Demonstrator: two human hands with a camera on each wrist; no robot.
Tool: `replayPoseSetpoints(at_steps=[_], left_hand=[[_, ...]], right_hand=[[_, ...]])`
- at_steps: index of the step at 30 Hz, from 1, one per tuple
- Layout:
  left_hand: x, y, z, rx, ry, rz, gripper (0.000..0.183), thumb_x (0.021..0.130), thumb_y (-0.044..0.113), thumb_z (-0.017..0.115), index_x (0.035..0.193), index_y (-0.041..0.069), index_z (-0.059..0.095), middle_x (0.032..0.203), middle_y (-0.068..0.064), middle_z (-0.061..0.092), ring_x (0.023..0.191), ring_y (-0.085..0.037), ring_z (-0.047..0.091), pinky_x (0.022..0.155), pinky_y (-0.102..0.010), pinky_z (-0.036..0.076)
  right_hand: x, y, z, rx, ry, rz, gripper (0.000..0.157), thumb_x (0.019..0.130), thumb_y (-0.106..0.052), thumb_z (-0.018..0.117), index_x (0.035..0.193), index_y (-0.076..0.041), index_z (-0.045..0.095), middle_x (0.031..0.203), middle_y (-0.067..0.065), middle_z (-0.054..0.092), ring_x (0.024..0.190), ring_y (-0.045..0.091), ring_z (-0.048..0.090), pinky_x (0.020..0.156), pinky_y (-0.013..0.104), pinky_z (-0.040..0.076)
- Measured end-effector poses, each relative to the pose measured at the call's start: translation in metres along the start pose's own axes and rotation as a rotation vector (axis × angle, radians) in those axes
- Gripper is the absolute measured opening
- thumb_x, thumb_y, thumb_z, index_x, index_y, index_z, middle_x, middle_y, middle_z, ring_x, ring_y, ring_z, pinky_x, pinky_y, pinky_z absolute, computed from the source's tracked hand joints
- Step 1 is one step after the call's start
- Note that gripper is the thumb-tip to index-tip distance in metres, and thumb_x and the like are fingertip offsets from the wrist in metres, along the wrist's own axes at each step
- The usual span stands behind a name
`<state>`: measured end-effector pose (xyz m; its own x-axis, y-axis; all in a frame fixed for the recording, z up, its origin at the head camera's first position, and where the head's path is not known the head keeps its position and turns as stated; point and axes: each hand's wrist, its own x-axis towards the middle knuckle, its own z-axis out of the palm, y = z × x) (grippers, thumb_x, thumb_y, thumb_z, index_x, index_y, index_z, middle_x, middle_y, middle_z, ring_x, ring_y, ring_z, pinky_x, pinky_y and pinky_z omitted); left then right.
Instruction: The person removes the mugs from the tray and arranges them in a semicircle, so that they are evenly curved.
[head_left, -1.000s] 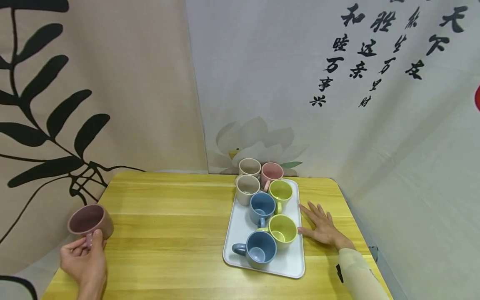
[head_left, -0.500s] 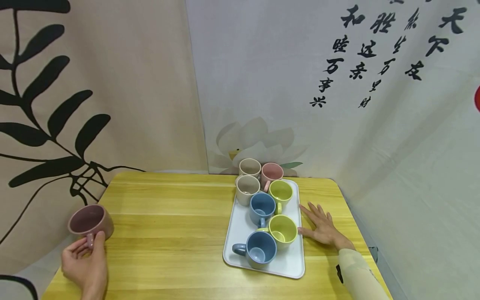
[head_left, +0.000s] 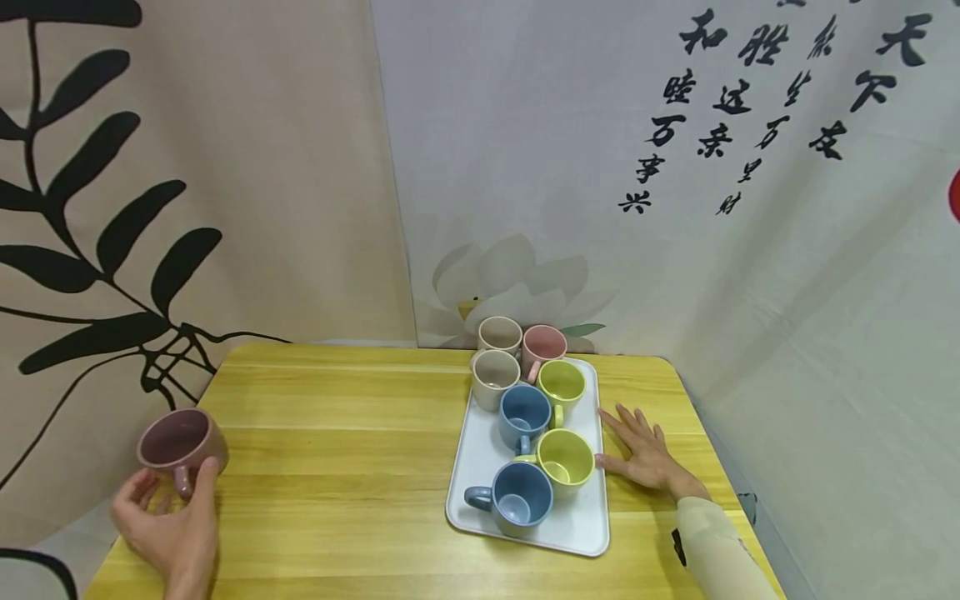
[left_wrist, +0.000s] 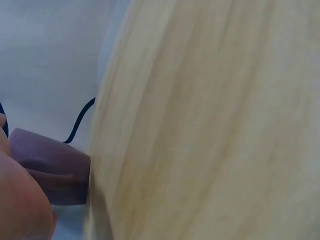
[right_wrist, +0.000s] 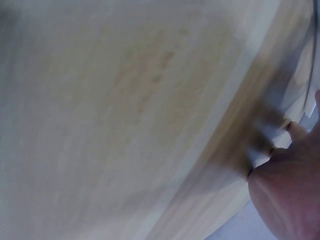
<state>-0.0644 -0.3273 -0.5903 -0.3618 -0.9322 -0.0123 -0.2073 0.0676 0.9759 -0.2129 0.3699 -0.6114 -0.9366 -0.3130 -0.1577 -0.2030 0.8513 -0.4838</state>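
A dusky pink mug (head_left: 180,442) stands at the left edge of the table, its handle pointing toward me. My left hand (head_left: 171,525) is just in front of it, thumb and fingers spread to either side of the handle with a gap around it. The left wrist view has part of this hand (left_wrist: 22,200) beside the mug (left_wrist: 50,165). On the right, a white tray (head_left: 480,442) carries several mugs. My right hand (head_left: 648,454) lies spread on the table, fingertips at the tray's right edge; the right wrist view catches only part of this hand (right_wrist: 290,185).
Blue mugs (head_left: 522,500), yellow-green mugs (head_left: 566,462), beige mugs (head_left: 496,379) and a pink mug (head_left: 543,348) crowd the tray. Wooden tabletop (head_left: 337,450) stretches between the tray and the left mug. A printed curtain (head_left: 525,167) hangs behind the table.
My left thumb and fingers have parted from the pink mug's handle, which they pinched a second ago. The mug, the tray and my right hand stay where they were.
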Motion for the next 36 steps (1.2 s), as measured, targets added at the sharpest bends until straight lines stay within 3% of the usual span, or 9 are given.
replayPoseSetpoints(at_steps=[7,11,13,18,22,24,27,30,36], left_hand=[[0.002,0.007,0.001,0.107,-0.071,0.005,0.09,0.095,0.045,0.088,0.169,0.049,0.036,0.179,0.013,0.032,0.168,-0.013,0.029,0.142,-0.035,0.02],[0.002,0.015,0.001,0.117,-0.109,0.046,0.098,0.095,0.042,0.089,0.173,0.049,0.03,0.187,0.01,0.02,0.175,-0.017,0.018,0.146,-0.04,0.009],[0.001,0.019,0.002,0.109,-0.118,0.074,0.102,0.094,0.039,0.09,0.174,0.047,0.029,0.187,0.012,0.017,0.175,-0.016,0.017,0.146,-0.039,0.01],[-0.004,0.031,0.005,0.071,-0.147,0.155,0.106,0.09,0.03,0.095,0.174,0.046,0.032,0.186,0.015,0.015,0.172,-0.012,0.018,0.142,-0.039,0.028],[-0.009,0.041,0.014,0.043,-0.167,0.27,0.105,0.087,0.024,0.096,0.173,0.043,0.038,0.185,0.012,0.02,0.171,-0.012,0.02,0.142,-0.037,0.026],[-0.012,0.046,0.018,0.046,-0.177,0.33,0.104,0.087,0.023,0.096,0.173,0.04,0.039,0.185,0.009,0.022,0.173,-0.014,0.018,0.143,-0.038,0.019],[-0.019,0.054,0.025,0.05,-0.207,0.406,0.103,0.088,0.024,0.095,0.174,0.037,0.04,0.186,0.007,0.023,0.176,-0.016,0.014,0.144,-0.045,0.012],[-0.028,0.061,0.034,0.037,-0.267,0.467,0.104,0.088,0.023,0.095,0.175,0.034,0.039,0.187,0.005,0.022,0.177,-0.018,0.012,0.145,-0.052,0.008],[-0.05,0.065,0.057,-0.008,-0.41,0.57,0.105,0.086,0.019,0.096,0.175,0.031,0.041,0.187,0.003,0.026,0.176,-0.026,0.019,0.142,-0.066,0.014]], right_hand=[[-0.001,0.001,0.0,-0.003,-0.002,0.001,0.094,0.103,-0.063,0.072,0.179,-0.024,0.033,0.188,0.026,0.013,0.171,0.065,0.001,0.13,0.089,-0.004],[-0.001,0.001,-0.001,-0.003,0.001,0.001,0.094,0.103,-0.063,0.073,0.179,-0.024,0.033,0.188,0.027,0.014,0.171,0.065,0.002,0.13,0.089,-0.004],[-0.001,0.001,-0.001,-0.002,0.0,0.002,0.094,0.103,-0.063,0.072,0.179,-0.024,0.033,0.188,0.027,0.014,0.171,0.065,0.002,0.13,0.089,-0.004],[-0.002,0.001,-0.001,-0.007,-0.002,0.005,0.094,0.103,-0.063,0.072,0.179,-0.024,0.032,0.188,0.027,0.014,0.171,0.065,0.002,0.13,0.089,-0.004],[-0.003,0.0,-0.002,-0.003,-0.005,0.009,0.094,0.103,-0.063,0.073,0.179,-0.025,0.032,0.188,0.027,0.013,0.171,0.064,0.001,0.131,0.088,-0.004],[-0.003,-0.001,-0.002,-0.001,-0.01,0.012,0.095,0.103,-0.063,0.073,0.179,-0.026,0.032,0.189,0.026,0.013,0.172,0.064,0.001,0.131,0.088,-0.004],[-0.002,-0.003,-0.003,0.002,-0.018,0.01,0.096,0.102,-0.064,0.073,0.179,-0.026,0.032,0.189,0.026,0.013,0.172,0.064,0.001,0.131,0.088,-0.004],[-0.002,-0.004,-0.004,0.004,-0.019,0.003,0.096,0.102,-0.064,0.074,0.179,-0.025,0.033,0.188,0.027,0.013,0.171,0.065,0.001,0.131,0.089,-0.003],[-0.001,-0.004,-0.005,0.005,-0.014,-0.009,0.096,0.102,-0.062,0.074,0.179,-0.023,0.032,0.188,0.028,0.013,0.171,0.065,0.001,0.13,0.089,-0.003]])
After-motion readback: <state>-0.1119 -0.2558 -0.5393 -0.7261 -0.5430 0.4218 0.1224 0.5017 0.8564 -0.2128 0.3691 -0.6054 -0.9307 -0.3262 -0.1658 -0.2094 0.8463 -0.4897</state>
